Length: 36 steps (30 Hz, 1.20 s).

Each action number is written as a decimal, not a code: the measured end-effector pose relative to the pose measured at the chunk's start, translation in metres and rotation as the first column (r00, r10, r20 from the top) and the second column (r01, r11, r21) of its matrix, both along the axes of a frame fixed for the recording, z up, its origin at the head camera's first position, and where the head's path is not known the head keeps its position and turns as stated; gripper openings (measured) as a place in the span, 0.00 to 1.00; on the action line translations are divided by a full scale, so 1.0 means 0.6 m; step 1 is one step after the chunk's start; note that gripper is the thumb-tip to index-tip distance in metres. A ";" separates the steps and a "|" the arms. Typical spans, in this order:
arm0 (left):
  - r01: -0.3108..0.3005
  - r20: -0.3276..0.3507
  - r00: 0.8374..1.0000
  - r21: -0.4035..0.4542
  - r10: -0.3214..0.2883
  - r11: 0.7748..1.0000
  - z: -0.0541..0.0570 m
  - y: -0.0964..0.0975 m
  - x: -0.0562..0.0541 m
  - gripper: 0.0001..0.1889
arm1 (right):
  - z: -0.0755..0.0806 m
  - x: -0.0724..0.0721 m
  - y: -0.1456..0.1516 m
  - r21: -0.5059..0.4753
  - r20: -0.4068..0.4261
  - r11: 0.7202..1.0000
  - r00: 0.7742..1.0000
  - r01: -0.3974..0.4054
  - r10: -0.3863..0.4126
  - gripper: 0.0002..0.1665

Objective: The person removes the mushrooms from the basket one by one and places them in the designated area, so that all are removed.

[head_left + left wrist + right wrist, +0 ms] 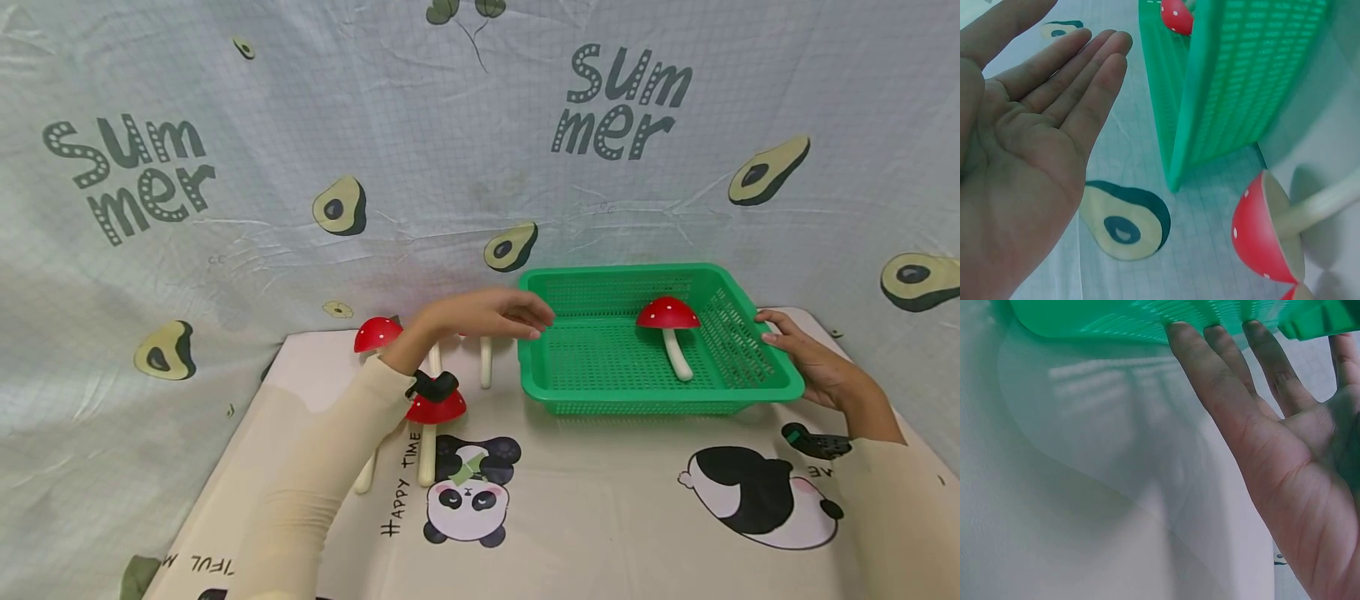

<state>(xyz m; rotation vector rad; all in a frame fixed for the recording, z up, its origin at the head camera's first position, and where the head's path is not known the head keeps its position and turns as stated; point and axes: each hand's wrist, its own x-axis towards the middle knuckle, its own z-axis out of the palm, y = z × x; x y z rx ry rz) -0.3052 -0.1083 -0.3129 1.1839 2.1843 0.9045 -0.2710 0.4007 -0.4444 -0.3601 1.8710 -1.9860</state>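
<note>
A green plastic basket [622, 402] stands on the table, with one toy mushroom [667, 315], red-capped and white-stemmed, lying inside toward the right. My left hand [491, 315] hovers by the basket's left rim; the left wrist view shows its palm bare and fingers extended. At the opposite end, my right hand [813, 358] touches the outside of the basket wall, its fingers fairly straight in the right wrist view. Several more toy mushrooms lie left of the basket, including a front one [427, 450] and a back one [377, 333]. My left forearm partly hides them.
The pale tablecloth [585, 500] bears panda prints and lettering. Behind the table hangs a light cloth [420, 125] printed with avocados and words; the basket's back edge is close to it. Dark straps circle both wrists.
</note>
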 end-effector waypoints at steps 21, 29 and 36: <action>0.002 -0.012 1.000 -0.071 -0.003 0.997 -0.003 0.077 -0.052 0.22 | 0.001 0.001 0.001 0.021 -0.005 1.000 1.000 -0.005 0.005 0.16; -0.011 0.071 0.997 -0.062 0.016 0.998 -0.008 0.102 -0.066 0.23 | 0.001 0.002 0.004 0.048 -0.015 0.999 1.000 0.003 -0.002 0.16; -0.011 0.127 0.992 -0.100 0.024 0.995 -0.018 0.120 -0.080 0.23 | 0.001 0.002 0.002 0.021 -0.006 1.000 1.000 0.005 -0.005 0.16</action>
